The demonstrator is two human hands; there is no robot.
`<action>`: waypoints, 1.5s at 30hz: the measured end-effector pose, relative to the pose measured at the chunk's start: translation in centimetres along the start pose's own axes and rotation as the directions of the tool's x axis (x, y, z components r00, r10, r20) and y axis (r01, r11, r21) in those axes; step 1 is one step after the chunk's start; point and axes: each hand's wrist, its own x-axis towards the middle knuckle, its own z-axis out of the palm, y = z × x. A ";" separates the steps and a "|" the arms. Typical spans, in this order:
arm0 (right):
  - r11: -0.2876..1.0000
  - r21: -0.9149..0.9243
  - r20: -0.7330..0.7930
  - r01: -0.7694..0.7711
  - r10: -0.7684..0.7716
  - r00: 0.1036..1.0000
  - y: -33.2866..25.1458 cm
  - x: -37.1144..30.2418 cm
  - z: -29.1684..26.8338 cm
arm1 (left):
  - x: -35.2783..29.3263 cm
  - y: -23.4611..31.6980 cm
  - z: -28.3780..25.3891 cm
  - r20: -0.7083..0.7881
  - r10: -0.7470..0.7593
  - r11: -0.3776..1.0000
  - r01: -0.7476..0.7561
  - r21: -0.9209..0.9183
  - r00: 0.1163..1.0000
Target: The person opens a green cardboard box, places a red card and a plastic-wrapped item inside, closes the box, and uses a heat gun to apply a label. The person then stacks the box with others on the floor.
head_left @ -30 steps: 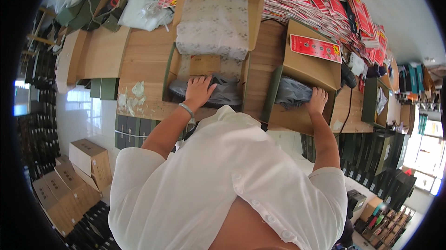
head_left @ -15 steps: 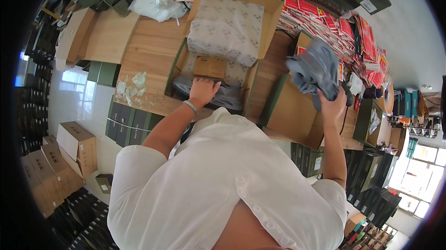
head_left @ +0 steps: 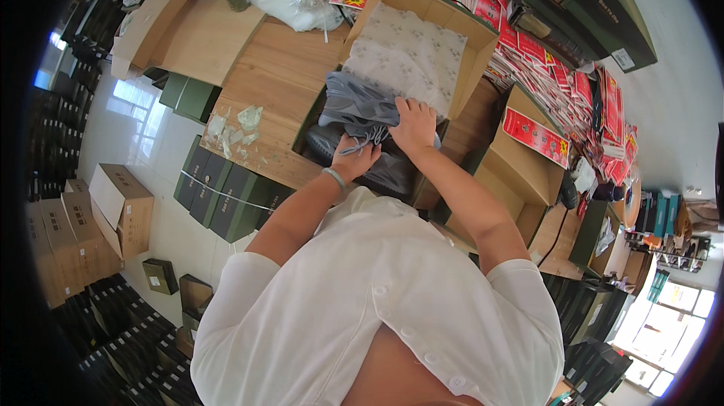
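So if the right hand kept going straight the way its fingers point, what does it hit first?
Likely the patterned paper in the open box, just past the right hand's fingertips. The gray shoe lies against that hand's left side; depth unclear from this one view.

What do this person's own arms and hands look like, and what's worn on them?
The white shirt has loose short sleeves, leaving both forearms bare. The left hand wears no glove, with a pale, rounded bracelet at its wrist. The right hand is ungloved too.
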 end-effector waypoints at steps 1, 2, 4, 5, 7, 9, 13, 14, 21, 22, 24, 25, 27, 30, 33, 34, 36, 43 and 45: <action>1.000 0.007 0.013 -0.003 0.003 1.000 -0.2 0.2 0.5 | 0.1 0.6 -1.5 0.016 -0.027 0.999 0.027 0.021 1.000; 1.000 0.014 0.026 -0.008 0.007 1.000 -0.2 0.3 1.0 | -0.3 0.3 -0.8 -0.035 0.007 1.000 -0.006 0.029 0.999; 1.000 0.030 0.031 0.000 -0.001 1.000 0.0 0.2 2.3 | -0.4 -0.1 -0.1 -0.133 0.088 0.995 -0.081 0.055 0.987; 0.999 0.039 0.031 -0.001 -0.001 1.000 0.1 0.2 2.7 | -0.2 0.1 -0.7 -0.063 0.026 1.000 -0.027 -0.006 0.998; 0.998 0.060 0.078 -0.020 0.016 0.997 0.4 0.2 3.2 | 0.3 0.9 -2.4 0.096 -0.081 0.989 0.092 -0.116 0.992; 0.997 0.069 0.131 -0.034 0.024 0.991 0.6 0.2 3.2 | 0.7 0.8 -2.9 0.141 -0.081 0.991 0.095 -0.093 0.987; 0.998 0.045 0.231 -0.050 0.038 0.972 0.9 1.1 3.7 | 0.6 0.9 -2.8 0.134 -0.088 0.991 0.100 -0.089 0.987; 0.998 0.033 0.256 -0.058 0.048 0.966 0.9 1.2 3.8 | 0.8 1.0 -3.0 0.157 -0.084 0.993 0.095 -0.066 0.984; 0.995 -0.093 0.314 -0.028 0.056 0.948 0.0 1.2 5.5 | 0.8 0.9 -2.3 0.185 -0.034 0.997 0.021 0.073 0.982; 0.994 -0.111 0.298 -0.025 0.058 0.953 0.0 1.2 6.2 | 0.8 0.9 -2.0 0.200 -0.039 0.996 0.021 0.089 0.979; 0.987 -0.156 0.263 -0.027 0.068 0.962 0.4 1.0 8.6 | 1.1 0.9 -1.8 0.167 -0.015 0.996 0.001 0.086 0.986; 0.972 -0.229 0.193 -0.041 0.087 0.977 -0.1 1.1 9.1 | 0.9 0.8 -1.8 0.152 -0.004 0.996 -0.009 0.086 0.988; 0.984 -0.180 0.199 -0.015 0.051 0.979 0.5 0.6 9.4 | 0.7 1.0 -1.8 0.133 0.003 0.995 -0.016 0.101 0.991; 0.998 -0.061 0.240 -0.011 0.026 0.971 1.0 0.4 7.9 | 0.9 1.3 -2.1 0.132 0.016 0.994 -0.029 0.101 0.991; 0.990 0.141 0.079 -0.002 -0.009 0.997 1.5 -1.5 6.5 | 1.4 1.3 -1.8 0.120 0.004 0.998 -0.011 0.059 0.993; 0.958 0.282 -0.056 0.048 -0.034 0.998 1.4 -3.1 5.5 | 1.0 1.1 -1.9 0.140 -0.022 0.997 0.012 0.071 0.990; 0.841 0.538 -0.086 -0.051 0.115 0.990 4.5 -4.2 1.4 | 1.0 1.2 -1.8 0.097 -0.007 0.998 0.001 0.055 0.995; -0.078 0.957 0.100 -0.278 0.993 0.066 33.8 -10.9 -1.4 | 2.0 2.2 -1.9 0.079 0.060 0.992 -0.069 0.110 0.995; -0.291 0.932 0.337 -0.217 0.915 0.222 37.8 -12.9 -1.4 | 1.0 1.7 -1.9 0.059 0.048 0.996 -0.053 0.078 0.997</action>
